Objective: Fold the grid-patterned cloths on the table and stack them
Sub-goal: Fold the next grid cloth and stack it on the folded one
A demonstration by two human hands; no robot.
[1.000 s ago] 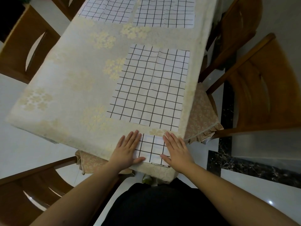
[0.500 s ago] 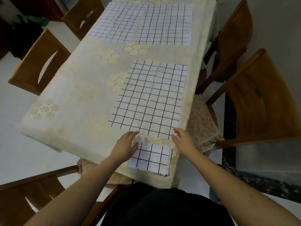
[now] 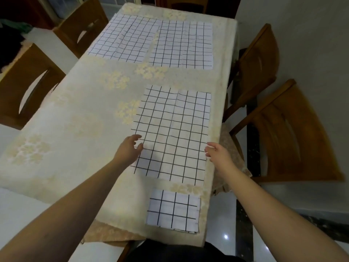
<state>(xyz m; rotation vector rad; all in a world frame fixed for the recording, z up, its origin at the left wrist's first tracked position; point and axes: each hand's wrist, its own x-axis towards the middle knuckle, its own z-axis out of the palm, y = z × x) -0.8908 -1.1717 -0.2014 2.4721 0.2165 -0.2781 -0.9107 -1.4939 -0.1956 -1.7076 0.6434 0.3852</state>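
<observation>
Here, both hands reach over the near-right part of the table (image 3: 79, 133), which is covered in a pale cloth with faint yellow flower clusters. The left hand (image 3: 128, 148) hovers at the left edge of the unfolded middle cloth (image 3: 173, 133), fingers loosely spread and slightly curled, holding nothing; whether its fingertips actually touch the fabric is hard to tell. The right hand (image 3: 217, 153) sits at the same cloth's right edge, close to the table's right side, its fingers relaxed and a little bent, also gripping nothing that can be made out. That middle cloth lies flat, white with a black grid, showing shallow creases down its centre. Just nearer than it, at the near edge of the table, lies the folded cloth (image 3: 172, 211), a small neat rectangle with layered edges visible at its near side, apart from the middle cloth by a strip of tablecloth. At the far end lie two more unfolded cloths side by side, the far-left cloth (image 3: 124, 40) and the far-right cloth (image 3: 183, 46), their inner edges touching or nearly so. Wooden chairs (image 3: 290, 133) stand along both sides of the table on a glossy pale floor.
</observation>
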